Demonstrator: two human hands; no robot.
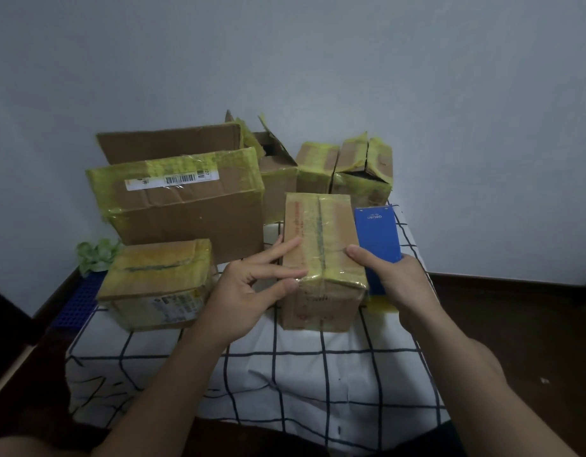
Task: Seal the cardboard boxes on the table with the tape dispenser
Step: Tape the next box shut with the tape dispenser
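The checked surface [285, 374] carries a large box [186, 209] behind and left of the middle box [321, 232], which looks light, stiff and tape-slick, best steadied by its top edges. Against its right side sits the blue tape dispenser [377, 235], gripped by the right hand [397, 282]; the left hand [252, 285] lays straight fingers on its left top edge.

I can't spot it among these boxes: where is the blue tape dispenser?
In the head view the blue tape dispenser sits right of centre, gripped by the right hand against the right side of the middle cardboard box.
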